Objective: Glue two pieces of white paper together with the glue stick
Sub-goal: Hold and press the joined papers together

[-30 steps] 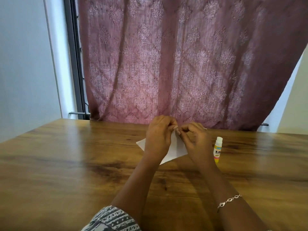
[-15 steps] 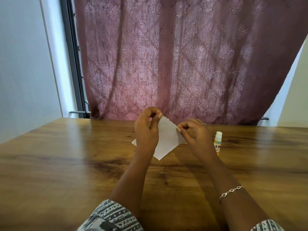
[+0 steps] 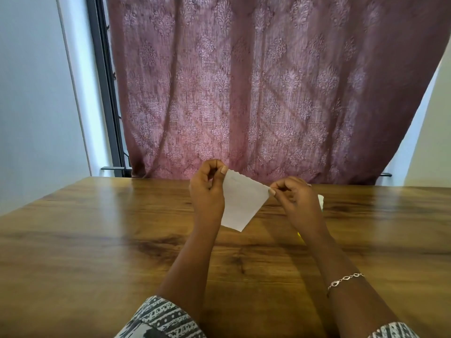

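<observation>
A small white paper (image 3: 240, 203) hangs in the air above the wooden table (image 3: 97, 240), held by two corners. My left hand (image 3: 207, 191) pinches its upper left corner between thumb and fingers. My right hand (image 3: 295, 198) pinches its right corner. Whether the paper is one sheet or two pressed together cannot be told. The glue stick (image 3: 321, 201) stands on the table behind my right hand; only a sliver of its white cap and a yellow bit near my wrist show.
A mauve patterned curtain (image 3: 268, 93) hangs along the table's far edge. A dark window frame (image 3: 105, 89) and a pale wall stand at the left. My right wrist wears a bracelet (image 3: 345, 280).
Both hands have lifted the paper off the table and drawn apart, stretching it between them. My right hand now covers most of the glue stick.
</observation>
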Demonstrator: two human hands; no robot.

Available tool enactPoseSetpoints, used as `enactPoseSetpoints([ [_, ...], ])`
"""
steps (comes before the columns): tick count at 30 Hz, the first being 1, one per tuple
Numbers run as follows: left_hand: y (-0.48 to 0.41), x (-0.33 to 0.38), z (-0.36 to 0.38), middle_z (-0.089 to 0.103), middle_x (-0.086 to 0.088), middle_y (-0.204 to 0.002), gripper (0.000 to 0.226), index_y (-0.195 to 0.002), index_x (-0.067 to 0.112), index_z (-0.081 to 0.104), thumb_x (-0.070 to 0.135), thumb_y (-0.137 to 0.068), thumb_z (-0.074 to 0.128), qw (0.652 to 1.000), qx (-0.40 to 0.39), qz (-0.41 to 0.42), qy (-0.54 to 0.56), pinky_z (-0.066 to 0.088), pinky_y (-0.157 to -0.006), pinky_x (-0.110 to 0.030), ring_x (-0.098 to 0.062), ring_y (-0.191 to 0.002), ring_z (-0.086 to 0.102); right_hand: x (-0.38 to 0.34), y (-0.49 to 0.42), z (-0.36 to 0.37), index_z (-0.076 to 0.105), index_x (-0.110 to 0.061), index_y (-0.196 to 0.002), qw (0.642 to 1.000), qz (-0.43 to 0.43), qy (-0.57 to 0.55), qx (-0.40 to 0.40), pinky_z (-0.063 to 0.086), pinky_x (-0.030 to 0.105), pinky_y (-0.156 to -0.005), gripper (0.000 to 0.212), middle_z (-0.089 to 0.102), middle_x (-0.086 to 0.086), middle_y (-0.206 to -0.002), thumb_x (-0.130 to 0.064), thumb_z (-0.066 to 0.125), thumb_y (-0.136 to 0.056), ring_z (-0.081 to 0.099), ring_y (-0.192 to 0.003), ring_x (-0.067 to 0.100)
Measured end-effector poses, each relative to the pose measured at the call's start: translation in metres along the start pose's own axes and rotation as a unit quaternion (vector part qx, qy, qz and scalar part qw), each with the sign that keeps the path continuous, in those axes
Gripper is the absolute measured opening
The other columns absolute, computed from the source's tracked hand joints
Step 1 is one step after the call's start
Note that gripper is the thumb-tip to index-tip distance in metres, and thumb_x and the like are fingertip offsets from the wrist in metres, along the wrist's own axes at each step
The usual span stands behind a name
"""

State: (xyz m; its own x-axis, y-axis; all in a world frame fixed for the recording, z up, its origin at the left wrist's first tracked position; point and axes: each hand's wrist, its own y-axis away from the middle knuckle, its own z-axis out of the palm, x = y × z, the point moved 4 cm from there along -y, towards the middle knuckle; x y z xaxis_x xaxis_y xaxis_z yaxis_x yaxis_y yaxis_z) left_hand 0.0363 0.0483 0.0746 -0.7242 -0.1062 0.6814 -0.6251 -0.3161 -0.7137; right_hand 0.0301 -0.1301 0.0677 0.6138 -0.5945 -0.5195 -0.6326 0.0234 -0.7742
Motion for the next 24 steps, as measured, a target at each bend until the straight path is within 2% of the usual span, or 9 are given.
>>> enactPoseSetpoints([
  [4,0.001,0.001,0.0,0.056,0.009,-0.07,0.024,-0.073,0.026,0.055,0.007,-0.089,0.054,0.999,0.005,-0.014,0.028,0.04,-0.06,-0.01,0.005,-0.062,0.049,0.003,0.001,-0.002,0.064,-0.012,-0.075,0.998,0.029,-0.051,0.008,0.046,0.034,-0.073,0.01,0.058,-0.013,-0.074,-0.005,0.062,-0.081,0.057,-0.08,0.018],
  [8,0.0,-0.002,-0.001,0.054,0.006,-0.068,0.025,-0.071,0.022,0.055,0.005,-0.089,0.053,0.996,0.015,-0.049,0.069,0.041,-0.056,-0.01,0.006,-0.057,0.048,0.006,0.003,0.001,0.062,-0.015,-0.076,0.987,0.086,-0.133,0.016,0.045,0.011,-0.066,0.011,0.062,-0.003,-0.074,-0.005,0.063,-0.08,0.057,-0.068,0.002],
  [14,0.003,0.0,-0.002,0.056,0.002,-0.071,0.019,-0.074,0.02,0.055,0.008,-0.09,0.053,0.992,0.027,-0.088,0.085,0.043,-0.055,-0.011,0.005,-0.058,0.051,0.005,0.004,0.005,0.06,-0.009,-0.073,0.987,0.098,-0.123,0.02,0.04,0.009,-0.056,0.01,0.057,-0.005,-0.067,-0.011,0.062,-0.082,0.052,-0.066,0.007],
  [15,0.003,0.002,-0.003,0.057,0.002,-0.074,0.016,-0.076,0.02,0.055,0.011,-0.089,0.054,0.995,0.032,-0.068,0.057,0.043,-0.061,-0.014,0.002,-0.064,0.052,0.004,0.005,0.004,0.06,-0.009,-0.074,0.988,0.095,-0.119,0.031,0.041,0.009,-0.056,0.009,0.059,-0.004,-0.068,-0.011,0.062,-0.082,0.054,-0.068,0.009],
  [17,0.004,0.015,-0.002,0.057,0.003,-0.086,0.005,-0.083,0.016,0.058,0.018,-0.087,0.055,0.995,0.038,0.049,-0.082,0.038,-0.076,-0.014,-0.007,-0.082,0.05,0.003,0.003,0.002,0.062,-0.007,-0.074,0.991,0.076,-0.1,0.049,0.046,0.019,-0.063,0.008,0.061,0.003,-0.072,-0.01,0.063,-0.081,0.057,-0.072,0.018],
  [19,0.011,0.031,0.01,0.057,0.001,-0.093,0.017,-0.092,0.009,0.063,0.02,-0.085,0.052,0.955,0.012,0.198,-0.222,0.029,-0.085,-0.013,-0.01,-0.094,0.044,-0.001,0.002,0.001,0.064,-0.003,-0.074,0.995,0.035,-0.073,0.059,0.048,0.034,-0.068,0.011,0.062,0.008,-0.074,-0.013,0.065,-0.08,0.058,-0.075,0.024],
  [20,0.016,0.035,0.018,0.059,-0.002,-0.095,0.021,-0.095,0.009,0.064,0.02,-0.084,0.05,0.936,-0.012,0.243,-0.255,0.027,-0.087,-0.016,-0.012,-0.097,0.044,-0.004,0.001,0.001,0.065,-0.003,-0.074,0.996,0.011,-0.065,0.061,0.047,0.034,-0.069,0.016,0.061,0.006,-0.073,-0.018,0.065,-0.079,0.057,-0.075,0.021],
  [22,0.023,0.038,0.032,0.063,-0.005,-0.095,0.023,-0.096,0.011,0.066,0.02,-0.083,0.049,0.92,-0.062,0.278,-0.271,0.027,-0.088,-0.019,-0.013,-0.098,0.045,-0.01,0.002,0.001,0.065,-0.004,-0.071,0.996,-0.036,-0.054,0.062,0.041,0.018,-0.07,0.028,0.059,0.001,-0.071,-0.03,0.06,-0.077,0.053,-0.073,0.006],
  [24,0.026,0.034,0.04,0.065,-0.004,-0.088,0.02,-0.09,0.011,0.067,0.021,-0.084,0.05,0.907,-0.1,0.302,-0.275,0.031,-0.087,-0.022,-0.012,-0.093,0.046,-0.016,0.004,0.003,0.065,-0.005,-0.071,0.996,-0.06,-0.037,0.056,0.037,0.008,-0.069,0.024,0.06,0.001,-0.072,-0.027,0.058,-0.078,0.049,-0.073,0.002],
])
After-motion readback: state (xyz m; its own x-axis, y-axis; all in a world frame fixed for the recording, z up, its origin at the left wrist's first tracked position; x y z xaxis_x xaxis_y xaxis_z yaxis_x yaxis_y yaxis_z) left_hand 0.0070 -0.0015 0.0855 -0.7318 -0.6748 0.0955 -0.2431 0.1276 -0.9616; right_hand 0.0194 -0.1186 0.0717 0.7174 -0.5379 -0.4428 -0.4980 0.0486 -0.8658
